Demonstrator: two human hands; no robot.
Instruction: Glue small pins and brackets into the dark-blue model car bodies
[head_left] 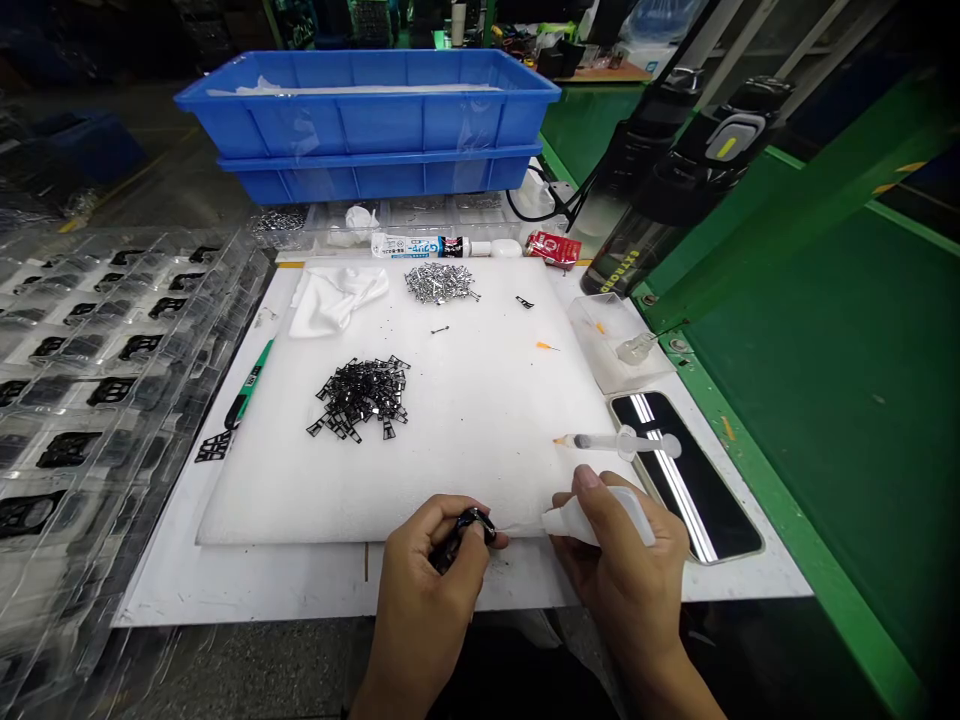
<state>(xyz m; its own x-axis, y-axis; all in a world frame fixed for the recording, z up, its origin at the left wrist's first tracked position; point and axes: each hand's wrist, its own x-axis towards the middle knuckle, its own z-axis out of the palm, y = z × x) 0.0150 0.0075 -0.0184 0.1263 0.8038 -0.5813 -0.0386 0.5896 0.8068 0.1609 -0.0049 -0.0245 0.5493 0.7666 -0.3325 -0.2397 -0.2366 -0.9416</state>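
Between the thumb and fingers of my left hand (pixel 435 590) is a small glossy black part (pixel 459 535), partly hidden by the fingers. My right hand (pixel 626 570) grips a white squeeze bottle (pixel 574 520) lying on its side, its thin nozzle aimed left at the black part. Whether the tip touches the part I cannot tell. Both hands are over the front edge of a white foam pad (pixel 300 490). On the pad are a pile of small black frame pieces (pixel 364 390), a heap of small metal pieces (pixel 441 283) and a syringe (pixel 600 441) with an orange tip.
Blue bins (pixel 375 125) stand stacked at the back. Clear trays (pixel 82 400) of black parts line the left. A phone (pixel 697 490), a clear plastic box (pixel 607 350) and a dark bottle (pixel 660 190) are on the right. A cloth (pixel 334 298) and glue tube (pixel 420 246) are toward the back.
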